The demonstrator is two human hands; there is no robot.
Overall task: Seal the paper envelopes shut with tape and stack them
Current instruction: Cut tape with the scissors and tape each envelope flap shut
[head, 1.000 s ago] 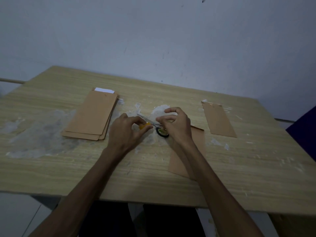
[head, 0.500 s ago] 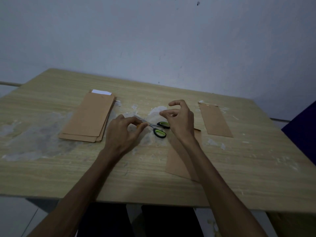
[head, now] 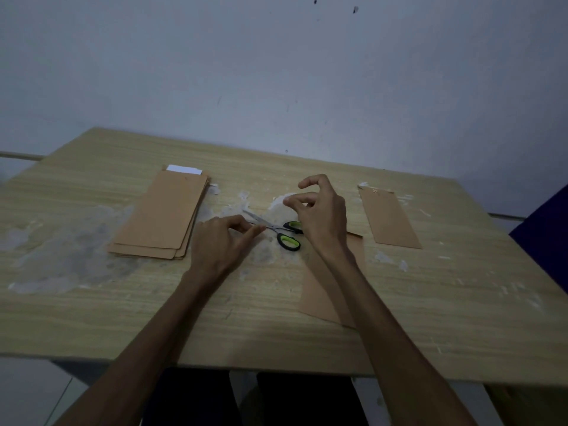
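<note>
1. One brown paper envelope (head: 319, 287) lay flat near the front edge of the table (head: 430, 318), partly under the right forearm; no tape was discernible on it in the dim light.
2. A second single envelope (head: 388, 218) lay well apart at right, its far end ragged with pale scraps; no writing legible.
3. A stack of envelopes (head: 159, 216) sat at left. Several edges fanned at the near end, exact count not readable. A white slip (head: 183, 170) poked out at the far end, blank as far as could be seen.
4. Right hand (head: 319, 216) hovered above the scissors' handles, fingers curled, thumb and forefinger pinched close; whether a bit of tape was held, could not tell.
5. Left hand (head: 221, 241) was low by the blades, fingers curled inward with fingertips together; contents not visible.
6. One pair of scissors (head: 278, 230), black handles with green inserts, lay on the table between the hands, blades pointing away left. No brand mark readable.
7. Tabletop was wood-grain, with pale smeared patches and white flecks. Dark blue object (head: 547, 238) at right edge.
</note>
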